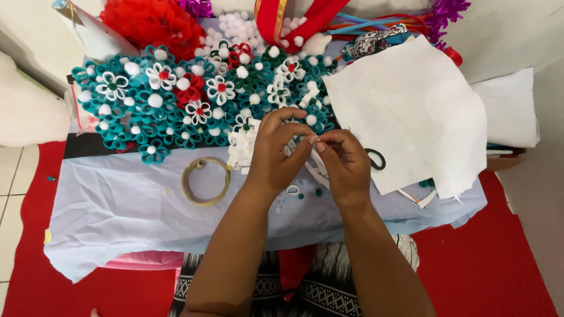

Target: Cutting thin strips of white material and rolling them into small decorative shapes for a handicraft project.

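My left hand (276, 152) and my right hand (346, 164) meet over a low table covered with a pale blue cloth (117, 205). Their fingertips pinch a small white strip (314, 141) between them, most of it hidden by the fingers. Just beyond the hands lies a pile of white looped felt pieces (242, 147). Behind that spreads a mass of teal, white and red felt flowers (176, 100) with white pompom centres.
A roll of tape (205, 181) lies left of my left wrist. A large white felt sheet (417, 111) covers the right side, black scissor handles (376, 158) poking from under it. Red pompom decoration, ribbons and tinsel sit at the back. Red mat lies on the floor.
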